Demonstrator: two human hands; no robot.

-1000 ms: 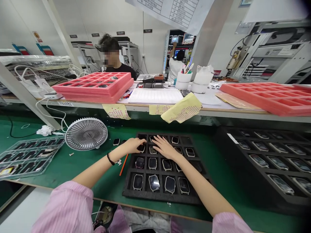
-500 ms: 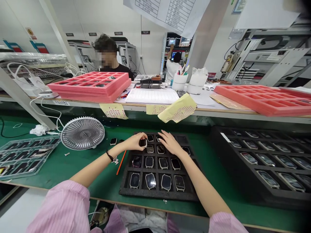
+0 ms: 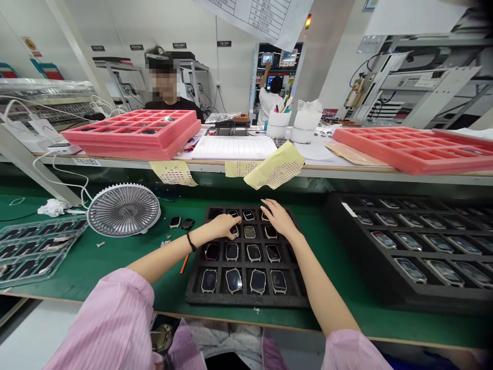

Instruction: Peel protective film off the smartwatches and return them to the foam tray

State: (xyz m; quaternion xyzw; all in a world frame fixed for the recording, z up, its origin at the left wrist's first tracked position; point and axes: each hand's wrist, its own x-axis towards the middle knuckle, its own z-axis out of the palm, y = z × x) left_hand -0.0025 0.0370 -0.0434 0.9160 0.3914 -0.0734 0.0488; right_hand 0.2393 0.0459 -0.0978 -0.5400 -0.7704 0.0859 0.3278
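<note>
Four rows of slots divide the black tray (image 3: 246,299) that lies under the person's left hand (image 3: 222,226) and right hand (image 3: 282,220). The left hand pinches a watch (image 3: 235,229) between thumb and forefinger, above the second row from the far side; the fingers hide much of it. A dark band (image 3: 191,241) circles that wrist. The right hand is empty and spread flat, its fingertips over the far right part of the tray; whether they touch anything cannot be told. Between the two hands, a watch with a greyish face (image 3: 249,232) sits in its slot. Nearer the person than both hands, two rows hold four watches each.

To the left of the left hand, an orange stick (image 3: 184,264) lies on the green worktop (image 3: 169,293) just beside the tray, with a small square watch (image 3: 175,222) and a dark piece (image 3: 188,224) near it. Farther left stand a round grey fan (image 3: 124,209) and, at the edge of view, a clear tray (image 3: 34,276) of dark parts. To the right of the right hand, well apart from it, a larger black tray (image 3: 358,267) holds more watches. Beyond both hands, a shelf (image 3: 210,167) carries pink trays (image 3: 131,149) and a printed sheet (image 3: 234,148).
</note>
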